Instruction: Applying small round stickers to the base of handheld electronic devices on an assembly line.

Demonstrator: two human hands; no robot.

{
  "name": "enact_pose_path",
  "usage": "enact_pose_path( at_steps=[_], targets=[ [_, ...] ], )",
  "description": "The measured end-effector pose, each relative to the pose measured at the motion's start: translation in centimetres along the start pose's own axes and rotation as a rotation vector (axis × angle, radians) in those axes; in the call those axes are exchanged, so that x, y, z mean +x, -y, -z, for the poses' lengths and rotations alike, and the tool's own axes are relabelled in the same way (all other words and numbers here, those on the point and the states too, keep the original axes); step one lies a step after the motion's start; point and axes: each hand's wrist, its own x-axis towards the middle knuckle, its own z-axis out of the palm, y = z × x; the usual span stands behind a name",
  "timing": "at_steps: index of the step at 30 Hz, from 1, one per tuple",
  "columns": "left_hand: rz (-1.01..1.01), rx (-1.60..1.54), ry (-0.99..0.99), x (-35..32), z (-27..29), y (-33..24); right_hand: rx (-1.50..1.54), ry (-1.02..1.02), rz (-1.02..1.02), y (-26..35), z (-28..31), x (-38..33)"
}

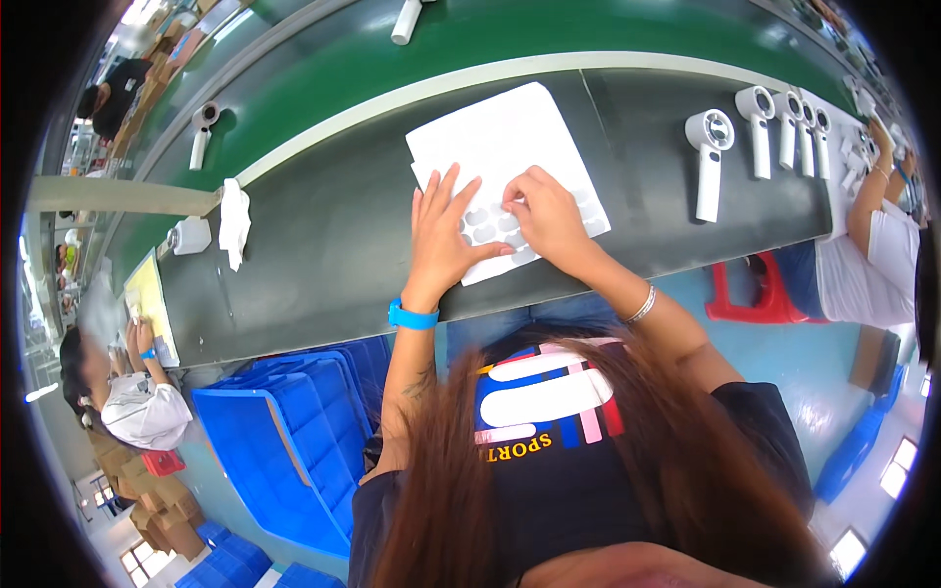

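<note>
White sheets of paper point(495, 132) lie stacked on the dark bench before me. Rows of round, pale grey stickers point(484, 232) cover the near part of the top sheet. My left hand point(441, 233) rests flat on the sheet's left side, fingers spread and thumb stretched along the stickers. Over the right part of those rows, my right hand point(549, 216) has its thumb and index finger pinched together at the sheet. Whatever is between the fingertips is too small to make out.
Several white handheld fans point(710, 167) lie to the right. Beyond the bench runs a green conveyor belt point(333, 73) carrying more fans. A white cloth point(234, 225) hangs at left, near a metal bar point(127, 195). Blue crates point(279, 441) stand below; co-workers sit at both sides.
</note>
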Motion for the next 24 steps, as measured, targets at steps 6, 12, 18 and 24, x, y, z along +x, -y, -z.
enact_pose_path(
  at_steps=[6,12,18,24],
  targets=[
    [-0.017,0.008,0.009,0.0,0.0,-0.2,-0.039,-0.024,0.027,0.1,-0.1,0.1],
    [-0.001,0.027,0.034,0.0,0.3,-0.7,0.154,-0.126,-0.009,2.0,4.0,-1.7],
    [-0.038,-0.010,0.051,-0.2,0.7,-0.6,-0.011,-0.983,-0.243,-4.1,15.4,-5.0],
    [-0.043,-0.315,-0.121,-0.3,1.7,0.2,-0.336,-0.772,-0.273,-9.4,14.4,-8.0]
  ],
)
